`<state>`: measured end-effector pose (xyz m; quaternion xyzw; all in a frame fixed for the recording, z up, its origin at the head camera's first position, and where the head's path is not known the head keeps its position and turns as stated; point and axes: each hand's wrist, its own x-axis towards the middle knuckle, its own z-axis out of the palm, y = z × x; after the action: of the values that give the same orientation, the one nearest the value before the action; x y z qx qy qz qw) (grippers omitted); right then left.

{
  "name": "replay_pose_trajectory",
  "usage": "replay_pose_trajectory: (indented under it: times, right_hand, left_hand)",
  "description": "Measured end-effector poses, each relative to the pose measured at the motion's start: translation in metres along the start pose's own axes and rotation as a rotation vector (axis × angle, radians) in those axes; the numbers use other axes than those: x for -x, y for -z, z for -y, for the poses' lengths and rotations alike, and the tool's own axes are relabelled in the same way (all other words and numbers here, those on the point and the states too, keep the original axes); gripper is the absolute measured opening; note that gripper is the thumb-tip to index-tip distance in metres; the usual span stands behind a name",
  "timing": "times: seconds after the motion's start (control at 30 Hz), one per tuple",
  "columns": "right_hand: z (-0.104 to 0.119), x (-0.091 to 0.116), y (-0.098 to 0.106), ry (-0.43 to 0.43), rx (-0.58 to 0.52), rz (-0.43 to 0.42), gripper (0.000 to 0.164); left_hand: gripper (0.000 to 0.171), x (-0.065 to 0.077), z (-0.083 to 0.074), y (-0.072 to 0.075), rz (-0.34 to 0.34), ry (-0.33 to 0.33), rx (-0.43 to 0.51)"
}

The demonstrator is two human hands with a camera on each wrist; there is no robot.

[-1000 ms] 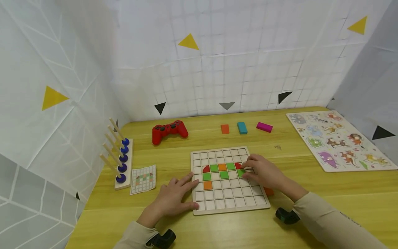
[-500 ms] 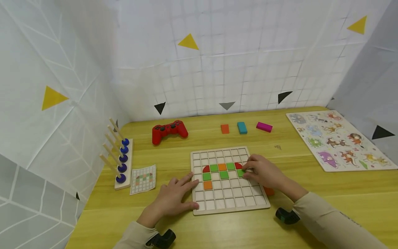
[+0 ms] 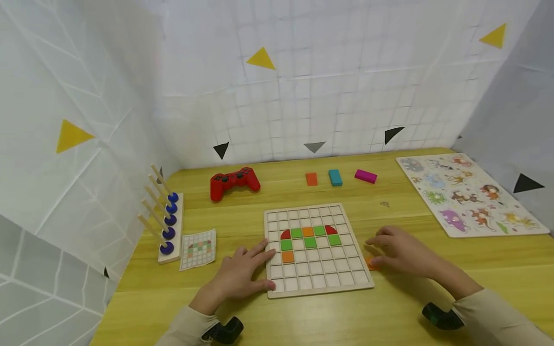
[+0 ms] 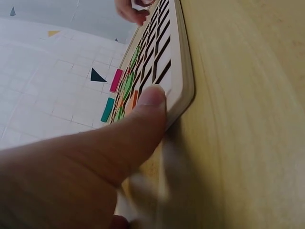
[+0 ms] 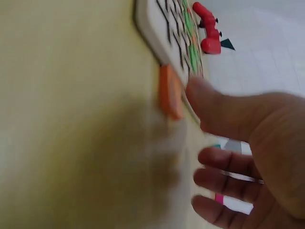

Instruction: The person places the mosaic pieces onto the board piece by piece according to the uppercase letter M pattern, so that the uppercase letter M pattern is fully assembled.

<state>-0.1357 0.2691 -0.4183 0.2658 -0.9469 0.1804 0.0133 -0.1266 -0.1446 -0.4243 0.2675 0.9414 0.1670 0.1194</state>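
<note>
A wooden grid board [image 3: 320,270] lies on the table with red, green and orange tiles set in an arch in its cells. My left hand [image 3: 242,271] rests at the board's left edge, fingers spread; in the left wrist view its thumb [image 4: 151,98] presses on the frame near a corner. Just right of the board, my right hand [image 3: 400,252] is over an orange tile [image 5: 170,93] lying against the board's edge. In the right wrist view the thumb [image 5: 202,98] is near that tile, apart from the other fingers, with nothing held.
A pattern card [image 3: 198,251] and a peg stand with blue rings [image 3: 176,230] are to the left. Behind lie a red game controller [image 3: 235,182], orange [image 3: 311,179], teal [image 3: 335,178] and magenta blocks [image 3: 366,176]. An animal puzzle board [image 3: 469,199] is at the right.
My right hand has left the green tile in the board's right part and moved right and toward me, to the orange tile beside the board. The left hand stays in place.
</note>
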Motion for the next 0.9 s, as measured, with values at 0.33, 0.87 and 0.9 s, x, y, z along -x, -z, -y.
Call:
replay_pose_trajectory:
  times: [0.33, 0.87, 0.9]
  right_hand:
    - [-0.010, 0.022, -0.011, 0.093, 0.019, -0.083, 0.030]
    - [-0.004, 0.021, -0.010, 0.133, 0.040, -0.199, 0.024]
    - [-0.003, 0.019, -0.009, 0.134, 0.040, -0.203, 0.024]
  left_hand:
    - [0.075, -0.001, 0.000, 0.004, 0.020, -0.006, 0.015]
    - [0.074, -0.002, -0.001, 0.005, 0.032, 0.003, 0.011]
    - [0.074, -0.002, -0.001, 0.005, 0.034, 0.004, 0.011]
